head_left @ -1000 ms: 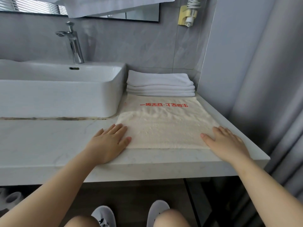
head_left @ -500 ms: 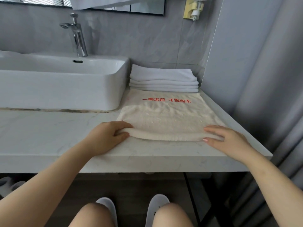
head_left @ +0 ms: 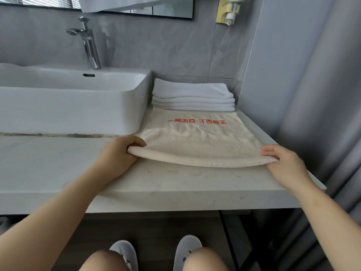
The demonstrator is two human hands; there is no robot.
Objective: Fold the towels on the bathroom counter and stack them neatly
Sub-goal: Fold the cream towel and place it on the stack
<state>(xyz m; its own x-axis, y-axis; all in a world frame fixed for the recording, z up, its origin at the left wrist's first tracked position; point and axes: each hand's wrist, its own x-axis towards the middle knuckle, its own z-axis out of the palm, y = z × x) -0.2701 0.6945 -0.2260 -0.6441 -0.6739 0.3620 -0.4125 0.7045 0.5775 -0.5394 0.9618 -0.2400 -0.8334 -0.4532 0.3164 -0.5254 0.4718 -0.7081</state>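
A cream towel (head_left: 197,139) with red lettering near its far edge lies spread on the marble counter (head_left: 58,165), right of the basin. Its near edge is lifted off the counter. My left hand (head_left: 119,153) grips the near left corner, fingers curled over the top. My right hand (head_left: 283,161) pinches the near right corner. Behind the cream towel, against the wall, sits a stack of folded white towels (head_left: 192,95).
A white rectangular basin (head_left: 68,106) with a chrome tap (head_left: 88,44) fills the left of the counter. A grey wall panel (head_left: 293,75) bounds the counter on the right. A mirror and a yellow wall holder (head_left: 227,10) hang above. Slippered feet show below.
Both hands lay flat beside the towel's near corners a second ago. They have taken hold of the corners and raised the near edge off the counter.
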